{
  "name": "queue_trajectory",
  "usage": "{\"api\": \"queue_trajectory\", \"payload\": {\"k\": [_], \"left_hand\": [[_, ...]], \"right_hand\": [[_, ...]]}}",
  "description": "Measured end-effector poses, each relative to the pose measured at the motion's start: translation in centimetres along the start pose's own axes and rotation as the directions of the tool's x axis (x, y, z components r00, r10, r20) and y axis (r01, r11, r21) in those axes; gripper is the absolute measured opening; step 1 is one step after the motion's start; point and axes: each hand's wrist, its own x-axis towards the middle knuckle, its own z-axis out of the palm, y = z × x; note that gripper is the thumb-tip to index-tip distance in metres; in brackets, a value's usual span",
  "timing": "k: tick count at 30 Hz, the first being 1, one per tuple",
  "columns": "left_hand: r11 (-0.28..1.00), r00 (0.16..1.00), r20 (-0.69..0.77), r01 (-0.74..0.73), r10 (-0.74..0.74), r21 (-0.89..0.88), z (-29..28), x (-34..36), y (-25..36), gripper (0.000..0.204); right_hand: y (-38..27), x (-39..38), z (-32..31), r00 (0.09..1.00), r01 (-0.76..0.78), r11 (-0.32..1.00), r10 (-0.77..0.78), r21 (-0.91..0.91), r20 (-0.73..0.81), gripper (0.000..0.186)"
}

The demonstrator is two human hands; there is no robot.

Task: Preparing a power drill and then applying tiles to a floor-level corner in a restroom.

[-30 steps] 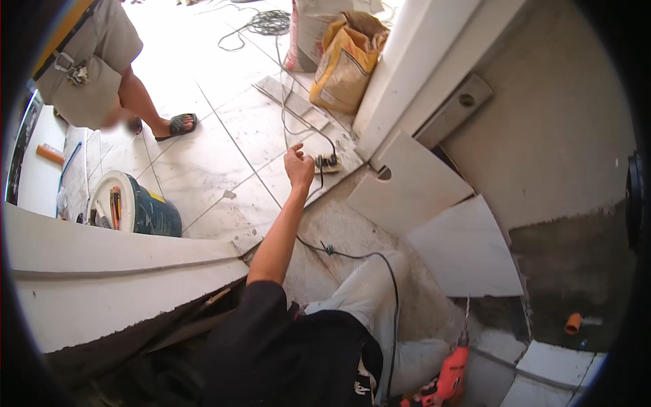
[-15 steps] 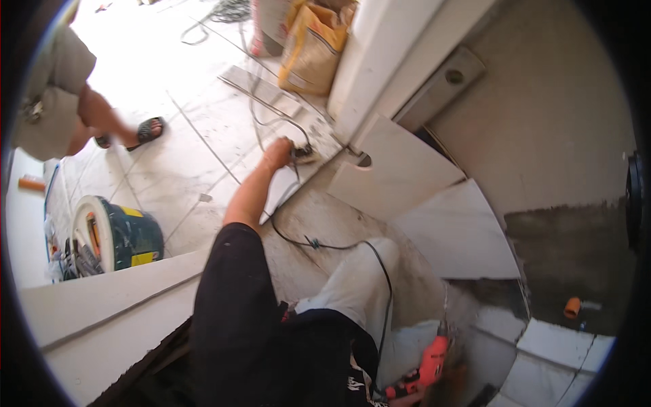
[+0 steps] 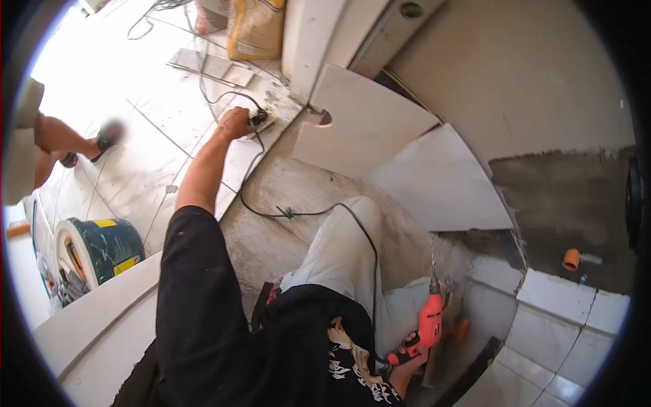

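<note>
My left arm reaches out to the floor on the far left, where my left hand [image 3: 234,123] is closed around a black plug [image 3: 258,117] at a small pale socket block [image 3: 266,125]. A black cord [image 3: 264,211] with a knot in it runs from there across my knee to a red power drill [image 3: 430,319]. My right hand [image 3: 411,365] grips the drill's handle low at the right, partly hidden behind it. The drill's long bit [image 3: 434,254] points away from me, toward leaning pale tiles [image 3: 444,183].
A dark green bucket [image 3: 119,244] of tools stands at left, beyond a pale ledge [image 3: 108,315]. Another person's leg [image 3: 71,136] is at far left. A yellow bag [image 3: 256,30] and a spirit level [image 3: 386,37] are at the back. An orange pipe end [image 3: 571,259] protrudes at right.
My view has shifted, bringing the drill more fully into the picture, its bit now sharp. The other person's foot has moved. My left hand stays at the plug.
</note>
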Motion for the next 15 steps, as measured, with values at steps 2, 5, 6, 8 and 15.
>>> {"api": "queue_trajectory", "payload": {"k": [2,5,6,8,15], "left_hand": [[0.999,0.998,-0.054,-0.032,0.034,0.035,1.9,1.4,0.4,0.045],[0.998,0.974,-0.217,-0.067,0.068,0.009,4.6,1.1,-3.2,0.044],[0.995,0.951,-0.292,-0.099,0.105,0.033,5.1,0.3,-6.1,0.040],[0.993,0.946,-0.325,-0.049,0.011,-0.110,6.0,-0.5,-4.2,0.044],[0.930,0.996,-0.079,0.003,-0.034,-0.367,6.4,0.8,-3.8,0.066]], "right_hand": [[0.0,-0.8,0.2,0.999,0.015,0.999,-0.016,-0.033,-0.039,0.055],[-0.4,-0.9,2.8,0.983,0.046,0.996,-0.058,-0.070,-0.175,0.051],[-0.7,-0.1,4.3,0.979,0.066,0.991,-0.087,-0.117,-0.184,0.048],[-1.7,1.3,6.5,0.968,0.113,0.984,-0.139,-0.137,-0.207,0.042],[-5.5,11.5,7.8,0.914,0.116,0.833,-0.302,-0.541,-0.269,0.027]]}}
